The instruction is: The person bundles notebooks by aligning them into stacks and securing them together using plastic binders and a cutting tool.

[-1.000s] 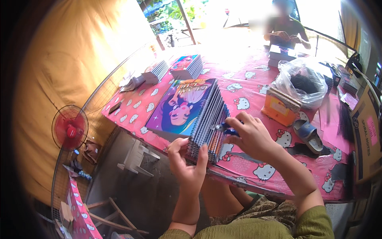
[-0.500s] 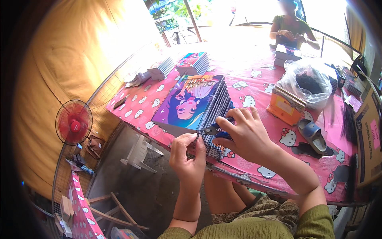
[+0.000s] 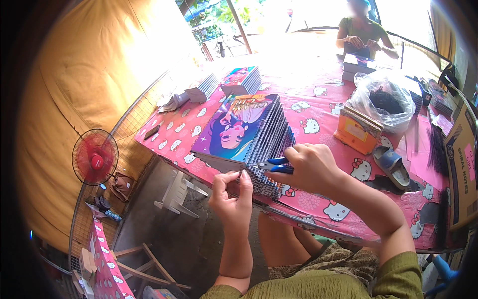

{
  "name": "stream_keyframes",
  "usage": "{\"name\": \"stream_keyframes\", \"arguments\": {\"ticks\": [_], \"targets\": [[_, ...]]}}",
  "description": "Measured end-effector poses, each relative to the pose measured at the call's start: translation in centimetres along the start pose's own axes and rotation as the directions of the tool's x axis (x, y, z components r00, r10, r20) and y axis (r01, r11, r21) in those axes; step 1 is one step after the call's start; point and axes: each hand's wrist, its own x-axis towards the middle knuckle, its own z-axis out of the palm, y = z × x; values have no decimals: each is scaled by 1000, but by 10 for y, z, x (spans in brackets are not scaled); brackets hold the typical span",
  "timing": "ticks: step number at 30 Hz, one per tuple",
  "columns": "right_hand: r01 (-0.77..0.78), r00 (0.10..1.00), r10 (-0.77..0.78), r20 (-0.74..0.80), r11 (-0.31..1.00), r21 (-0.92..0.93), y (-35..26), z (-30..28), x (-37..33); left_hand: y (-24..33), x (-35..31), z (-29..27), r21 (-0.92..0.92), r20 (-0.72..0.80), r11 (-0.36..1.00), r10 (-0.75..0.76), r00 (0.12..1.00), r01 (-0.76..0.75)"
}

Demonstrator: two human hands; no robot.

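A tall stack of spiral notebooks [image 3: 230, 130] lies at the table's near edge, its top cover showing a drawn figure with dark hair. Dark binding coils [image 3: 271, 144] run down the stack's right side. My right hand [image 3: 313, 167] grips blue-handled pliers [image 3: 280, 165], whose metal jaws touch the near end of the top coils. Beside those jaws, at the stack's near corner, the thumb and forefinger of my left hand [image 3: 231, 195] are pinched together. Whatever lies between these fingertips is too small to make out.
More notebook stacks [image 3: 241, 79] stand farther back. To the right are an orange box [image 3: 356, 132], a plastic bag [image 3: 384, 99] with dark contents, a blue slipper [image 3: 391, 167] and a carton [image 3: 463, 164]. Across the table sits another person [image 3: 366, 37]. A fan [image 3: 94, 157] and white stool [image 3: 180, 194] are left.
My right hand has drawn slightly right, its fingers closing more around the pliers' handles. My left hand has shifted slightly left and still pinches. The view has tilted a little.
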Motion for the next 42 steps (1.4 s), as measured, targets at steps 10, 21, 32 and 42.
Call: {"name": "stream_keyframes", "arguments": {"ticks": [10, 21, 32, 42], "targets": [[139, 955, -166, -244, 982, -125, 6, 14, -5, 7, 0, 6, -53, -19, 996, -70, 997, 69], [183, 882, -236, -409, 969, -163, 17, 25, -14, 2, -2, -3, -118, 41, 961, -248, 968, 251], [-49, 998, 48, -37, 999, -23, 13, 20, -25, -6, -4, -7, -118, 80, 945, -296, 952, 304], [-138, 976, 133, 170, 990, 18, 3, 26, -13, -8, -4, -5, -47, 133, 954, -288, 948, 297]]}}
